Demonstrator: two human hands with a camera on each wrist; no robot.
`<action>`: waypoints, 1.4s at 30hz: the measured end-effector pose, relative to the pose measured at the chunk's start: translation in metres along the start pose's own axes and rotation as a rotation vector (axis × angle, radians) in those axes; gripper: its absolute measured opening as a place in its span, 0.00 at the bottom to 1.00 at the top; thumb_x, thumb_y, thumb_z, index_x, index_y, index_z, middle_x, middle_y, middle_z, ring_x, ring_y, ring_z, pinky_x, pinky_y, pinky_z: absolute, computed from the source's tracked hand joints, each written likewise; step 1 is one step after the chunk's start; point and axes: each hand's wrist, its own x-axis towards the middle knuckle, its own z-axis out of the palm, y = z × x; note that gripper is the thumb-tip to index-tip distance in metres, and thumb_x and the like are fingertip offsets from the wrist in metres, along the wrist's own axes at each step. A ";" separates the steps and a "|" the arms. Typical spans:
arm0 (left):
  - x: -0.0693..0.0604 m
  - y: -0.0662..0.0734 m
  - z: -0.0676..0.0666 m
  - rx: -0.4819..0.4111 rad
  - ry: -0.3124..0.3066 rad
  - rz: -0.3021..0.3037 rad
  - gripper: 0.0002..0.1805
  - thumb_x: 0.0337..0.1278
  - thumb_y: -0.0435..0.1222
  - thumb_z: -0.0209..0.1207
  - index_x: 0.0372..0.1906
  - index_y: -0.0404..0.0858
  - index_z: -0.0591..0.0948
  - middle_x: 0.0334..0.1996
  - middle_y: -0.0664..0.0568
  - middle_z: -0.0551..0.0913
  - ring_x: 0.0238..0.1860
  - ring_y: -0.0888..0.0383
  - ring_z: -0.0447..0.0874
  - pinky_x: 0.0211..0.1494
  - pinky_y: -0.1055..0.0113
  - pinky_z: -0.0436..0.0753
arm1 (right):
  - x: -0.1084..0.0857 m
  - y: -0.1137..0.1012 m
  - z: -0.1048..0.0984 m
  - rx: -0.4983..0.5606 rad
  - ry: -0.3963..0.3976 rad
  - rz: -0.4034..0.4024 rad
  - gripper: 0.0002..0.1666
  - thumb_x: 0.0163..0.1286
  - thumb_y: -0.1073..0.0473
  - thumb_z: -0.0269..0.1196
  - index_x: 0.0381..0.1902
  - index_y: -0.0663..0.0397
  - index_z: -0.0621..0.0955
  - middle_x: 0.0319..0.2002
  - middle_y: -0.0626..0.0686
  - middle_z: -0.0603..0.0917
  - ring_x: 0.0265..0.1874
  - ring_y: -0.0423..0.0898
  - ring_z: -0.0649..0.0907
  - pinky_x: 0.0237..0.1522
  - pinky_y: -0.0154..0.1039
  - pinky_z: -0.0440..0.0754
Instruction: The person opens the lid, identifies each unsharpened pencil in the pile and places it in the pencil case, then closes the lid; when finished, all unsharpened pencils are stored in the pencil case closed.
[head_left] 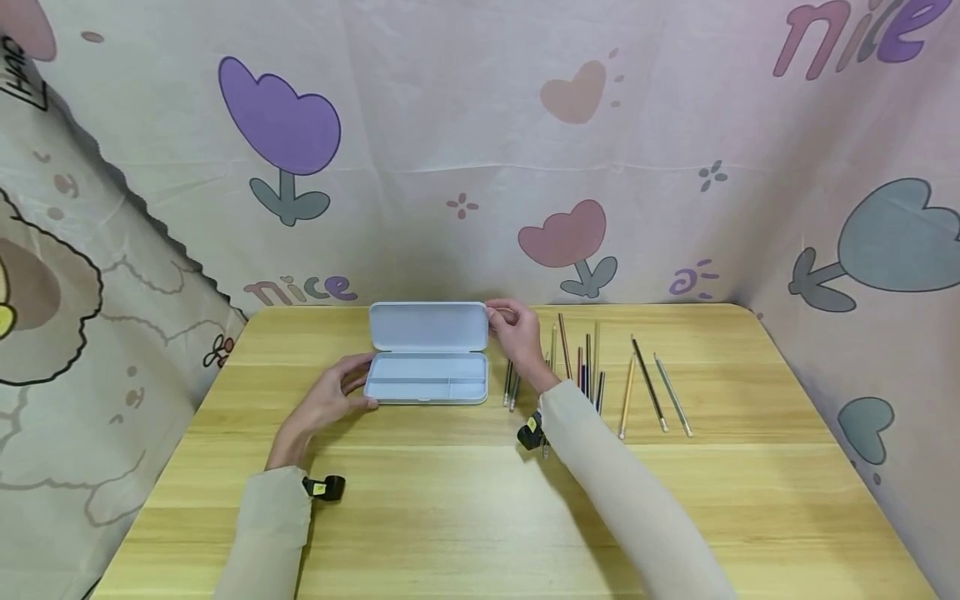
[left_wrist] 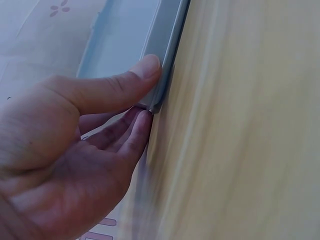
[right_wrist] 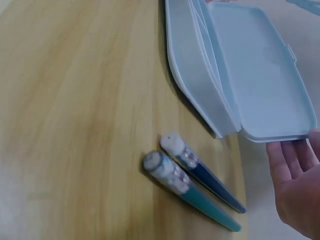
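A light blue pencil case (head_left: 408,392) lies open on the table, its lid (head_left: 429,327) raised at the back and its tray split by thin dividers. My left hand (head_left: 327,402) holds the left end of the tray. In the left wrist view the thumb lies over a corner of the case (left_wrist: 165,45), with the fingers against its end. At the lid's right edge, my right hand (head_left: 519,337) pinches the rim between thumb and fingers. The right wrist view shows those fingers behind the lid (right_wrist: 265,75); part of the thumb is cut off.
Several pencils lie loose right of the case, among them a yellow pencil (head_left: 627,398), a black pencil (head_left: 649,383) and a grey-green pencil (head_left: 673,395). The right forearm hides some. A printed cloth (head_left: 420,125) hangs behind the wooden table (head_left: 450,508).
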 end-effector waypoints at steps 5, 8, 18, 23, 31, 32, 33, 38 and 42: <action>0.001 -0.001 0.001 -0.003 -0.003 0.008 0.46 0.54 0.18 0.67 0.77 0.25 0.59 0.72 0.28 0.63 0.72 0.29 0.63 0.72 0.58 0.73 | 0.002 0.006 0.002 0.016 0.027 0.101 0.11 0.74 0.68 0.62 0.51 0.61 0.86 0.46 0.63 0.89 0.43 0.55 0.90 0.46 0.49 0.91; 0.001 -0.002 0.001 -0.004 -0.001 0.004 0.45 0.54 0.17 0.67 0.77 0.25 0.59 0.72 0.28 0.62 0.72 0.29 0.63 0.72 0.58 0.73 | 0.002 0.008 0.003 0.015 0.031 0.144 0.13 0.74 0.69 0.61 0.54 0.60 0.85 0.45 0.63 0.89 0.41 0.54 0.89 0.44 0.46 0.92; -0.002 -0.002 -0.001 -0.018 0.008 -0.012 0.46 0.53 0.17 0.67 0.77 0.25 0.59 0.72 0.28 0.62 0.72 0.30 0.63 0.73 0.57 0.72 | 0.004 0.013 0.007 -0.092 0.015 0.212 0.18 0.75 0.68 0.61 0.59 0.54 0.85 0.47 0.61 0.88 0.42 0.51 0.87 0.48 0.49 0.91; -0.004 -0.002 -0.001 -0.022 0.018 -0.020 0.47 0.52 0.17 0.68 0.77 0.26 0.59 0.72 0.28 0.62 0.72 0.30 0.63 0.72 0.58 0.73 | 0.004 0.014 0.007 -0.098 -0.001 0.215 0.18 0.75 0.68 0.61 0.60 0.55 0.84 0.47 0.62 0.88 0.41 0.51 0.87 0.46 0.47 0.91; -0.001 -0.003 0.000 -0.024 -0.009 -0.001 0.46 0.55 0.19 0.67 0.78 0.28 0.58 0.73 0.28 0.63 0.72 0.29 0.62 0.73 0.53 0.72 | 0.005 0.016 0.005 -0.112 0.022 0.214 0.17 0.75 0.67 0.62 0.58 0.54 0.86 0.45 0.61 0.88 0.38 0.48 0.87 0.42 0.45 0.92; -0.001 -0.004 0.000 -0.024 -0.004 -0.009 0.47 0.54 0.18 0.67 0.78 0.28 0.59 0.73 0.28 0.63 0.72 0.30 0.63 0.73 0.54 0.72 | 0.005 0.016 0.005 -0.113 0.015 0.212 0.17 0.75 0.67 0.62 0.58 0.54 0.85 0.46 0.61 0.88 0.39 0.49 0.87 0.42 0.44 0.92; -0.002 -0.004 0.000 -0.024 -0.001 -0.012 0.47 0.54 0.18 0.67 0.78 0.28 0.59 0.73 0.28 0.64 0.72 0.30 0.63 0.72 0.55 0.73 | 0.005 0.016 0.006 -0.115 0.008 0.210 0.17 0.75 0.67 0.62 0.59 0.54 0.85 0.46 0.61 0.88 0.39 0.49 0.87 0.42 0.44 0.92; -0.002 -0.004 0.002 -0.003 0.002 -0.016 0.47 0.54 0.19 0.68 0.78 0.28 0.59 0.71 0.28 0.65 0.71 0.30 0.64 0.71 0.61 0.75 | 0.005 0.016 0.006 -0.118 0.000 0.213 0.18 0.76 0.67 0.61 0.60 0.53 0.85 0.46 0.62 0.87 0.41 0.51 0.87 0.43 0.44 0.92; 0.001 -0.002 0.002 0.002 0.004 -0.013 0.47 0.53 0.19 0.68 0.78 0.29 0.60 0.72 0.29 0.66 0.71 0.30 0.65 0.72 0.56 0.74 | 0.004 0.013 0.004 -0.133 -0.003 0.207 0.19 0.76 0.67 0.62 0.61 0.51 0.84 0.47 0.61 0.86 0.44 0.51 0.86 0.46 0.45 0.91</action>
